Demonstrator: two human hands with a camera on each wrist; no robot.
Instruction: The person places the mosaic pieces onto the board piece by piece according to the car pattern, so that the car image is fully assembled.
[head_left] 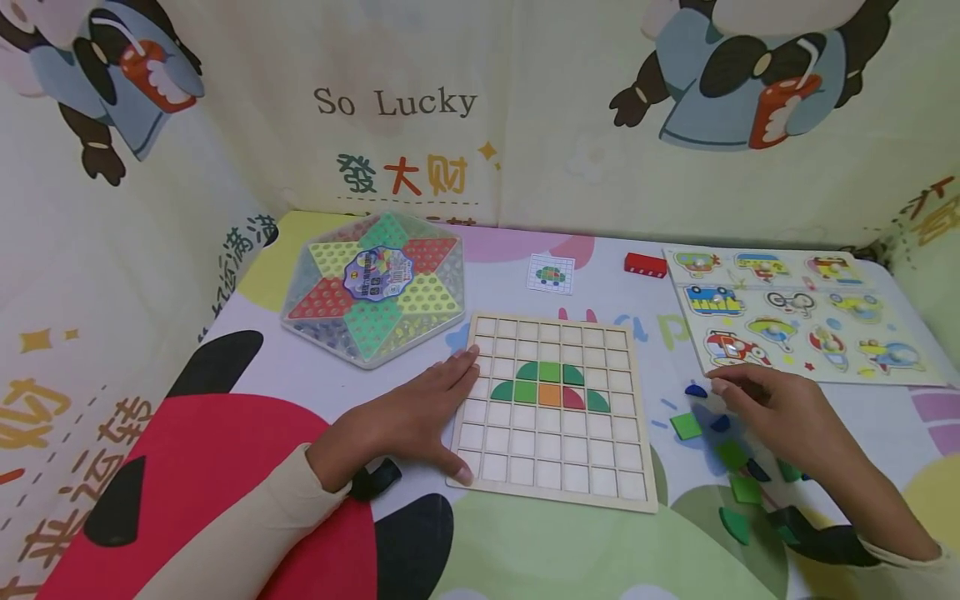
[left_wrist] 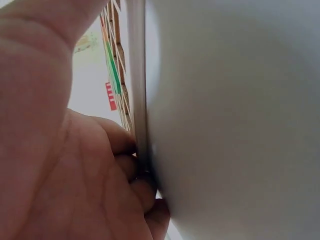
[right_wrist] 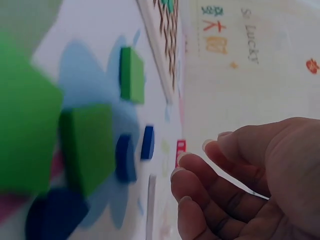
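A wooden grid board (head_left: 550, 451) lies flat on the table. Set in its cells are green squares (head_left: 550, 372), an orange square (head_left: 550, 394), a red curved piece (head_left: 573, 398) and several green rounded pieces (head_left: 597, 402). My left hand (head_left: 408, 417) rests against the board's left edge, thumb near the lower corner, fingers higher up. Over on the right, my right hand (head_left: 787, 417) hovers above loose pieces, holding nothing, its fingers loosely bent. Nearest its fingertips is a blue rounded piece (head_left: 696, 390); green squares (head_left: 686, 426) and a green rounded piece (head_left: 734, 526) lie nearby.
Behind the board lies a small pattern card (head_left: 551, 274) with a green turtle-like picture. A red block (head_left: 645, 265) sits beside the vehicle puzzle board (head_left: 795, 317) at the right. At the back left is a hexagonal star-patterned game board (head_left: 375, 325). Printed cloth (head_left: 540, 108) hangs behind.
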